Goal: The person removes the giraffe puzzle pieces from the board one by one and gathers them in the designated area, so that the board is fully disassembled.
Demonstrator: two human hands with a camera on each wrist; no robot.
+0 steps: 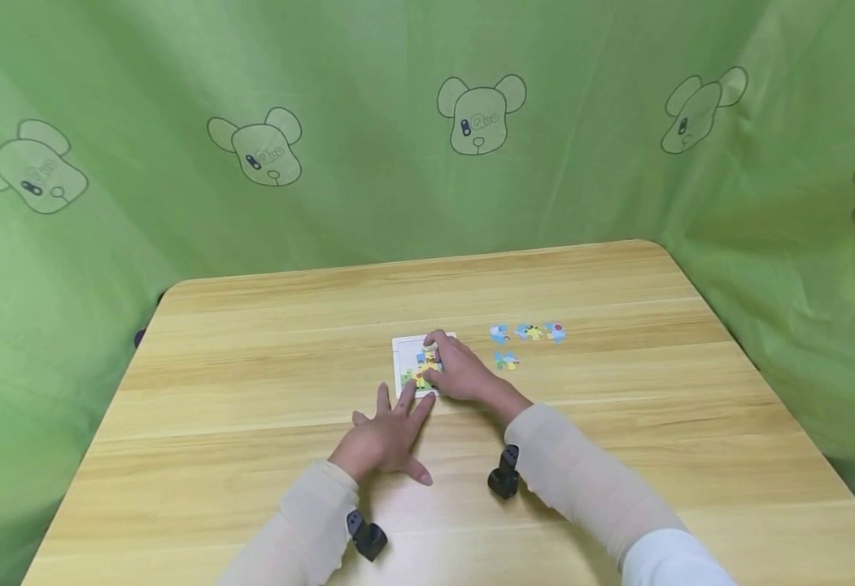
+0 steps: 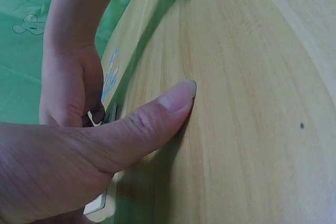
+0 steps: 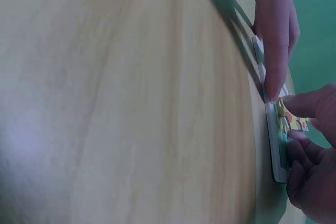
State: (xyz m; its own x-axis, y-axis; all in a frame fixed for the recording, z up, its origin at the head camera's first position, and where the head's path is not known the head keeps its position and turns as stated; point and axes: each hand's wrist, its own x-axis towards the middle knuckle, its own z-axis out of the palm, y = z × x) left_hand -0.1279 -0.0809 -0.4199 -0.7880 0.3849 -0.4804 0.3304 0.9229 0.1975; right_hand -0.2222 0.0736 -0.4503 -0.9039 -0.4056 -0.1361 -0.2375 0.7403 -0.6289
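Observation:
A white-framed puzzle tray (image 1: pixel 407 354) lies mid-table, partly filled with colourful pieces at its lower and right parts. My left hand (image 1: pixel 386 439) spreads its fingers straight, fingertips on the tray's near edge, thumb out to the side over the table. My right hand (image 1: pixel 464 373) reaches over the tray's right side and covers part of it. Between its thumb and fingers it pinches a yellow and red puzzle piece (image 3: pixel 296 120), which looks slightly tilted over the tray in the right wrist view. Its exact outline is partly hidden by the fingers.
Right of the tray lie several loose puzzle pieces: a blue one (image 1: pixel 499 334), a joined-looking row (image 1: pixel 534 332) and a blue-yellow group (image 1: pixel 506 360) nearer. The wooden table (image 1: pixel 251 358) is bordered by green curtains (image 1: pixel 368 195). Each wrist wears a black camera mount (image 1: pixel 503 476).

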